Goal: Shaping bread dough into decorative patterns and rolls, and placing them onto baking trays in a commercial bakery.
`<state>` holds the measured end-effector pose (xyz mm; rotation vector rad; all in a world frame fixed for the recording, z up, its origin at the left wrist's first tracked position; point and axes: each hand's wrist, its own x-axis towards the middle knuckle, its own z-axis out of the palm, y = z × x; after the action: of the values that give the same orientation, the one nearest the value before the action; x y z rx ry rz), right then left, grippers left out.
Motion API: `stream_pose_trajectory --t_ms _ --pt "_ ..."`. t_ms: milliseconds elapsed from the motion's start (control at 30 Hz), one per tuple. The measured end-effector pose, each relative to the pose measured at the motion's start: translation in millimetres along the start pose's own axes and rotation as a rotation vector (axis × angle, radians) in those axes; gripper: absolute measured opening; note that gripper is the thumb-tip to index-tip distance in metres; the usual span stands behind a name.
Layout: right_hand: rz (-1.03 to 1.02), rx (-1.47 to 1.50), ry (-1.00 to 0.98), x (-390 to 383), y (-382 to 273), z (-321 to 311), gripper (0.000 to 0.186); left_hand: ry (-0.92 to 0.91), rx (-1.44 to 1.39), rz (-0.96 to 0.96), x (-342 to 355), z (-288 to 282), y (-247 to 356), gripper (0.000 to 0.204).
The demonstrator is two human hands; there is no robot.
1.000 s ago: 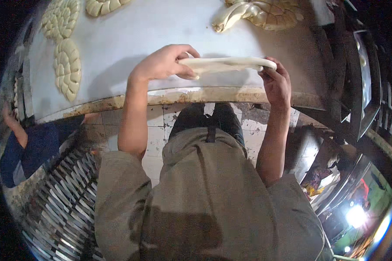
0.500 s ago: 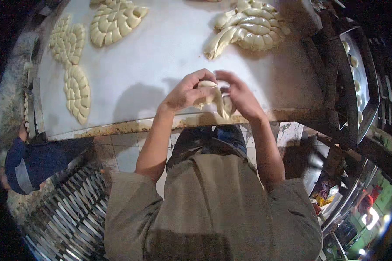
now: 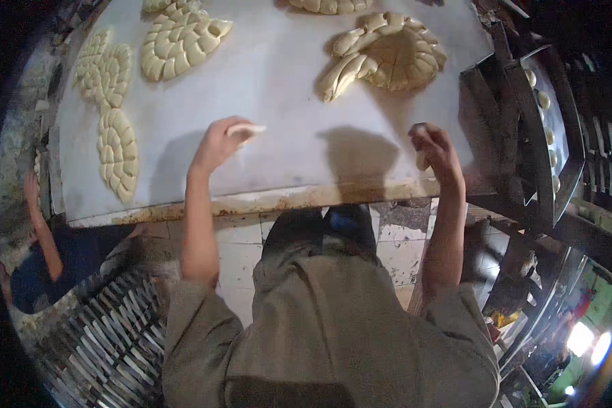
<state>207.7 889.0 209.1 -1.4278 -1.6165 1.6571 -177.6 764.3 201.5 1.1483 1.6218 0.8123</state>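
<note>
Over the near part of the white worktable (image 3: 272,163), my two hands are wide apart. My left hand (image 3: 217,144) is closed on a small pale dough piece (image 3: 249,128) that sticks out past its fingertips. Off to the right, my right hand (image 3: 438,149) is closed round another dough piece (image 3: 421,162), mostly hidden by the fingers. Beyond it lies a large ring of dough lumps (image 3: 425,61), with a longer folded dough strip (image 3: 347,75) at its near left.
Scored dough slabs lie at the left, one long (image 3: 119,153) and one broad (image 3: 180,44). At the right, a tray (image 3: 554,102) holds round dough balls. A person in blue (image 3: 37,272) works at the far left, above wooden slats (image 3: 115,333).
My hands were together, handling one dough length. They have moved far apart, each with a dough piece. The ring of dough lumps now shows a flat, darker middle.
</note>
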Motion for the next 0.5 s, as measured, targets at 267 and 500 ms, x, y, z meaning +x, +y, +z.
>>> stream_pose_trajectory --t_ms 267,500 --pt "-0.311 -1.154 0.585 3 67 -21 0.043 0.532 0.897 0.422 12 -7 -52 0.039" --pt "-0.164 -0.871 0.769 78 38 33 0.024 0.790 0.435 0.294 89 71 -14 0.008"
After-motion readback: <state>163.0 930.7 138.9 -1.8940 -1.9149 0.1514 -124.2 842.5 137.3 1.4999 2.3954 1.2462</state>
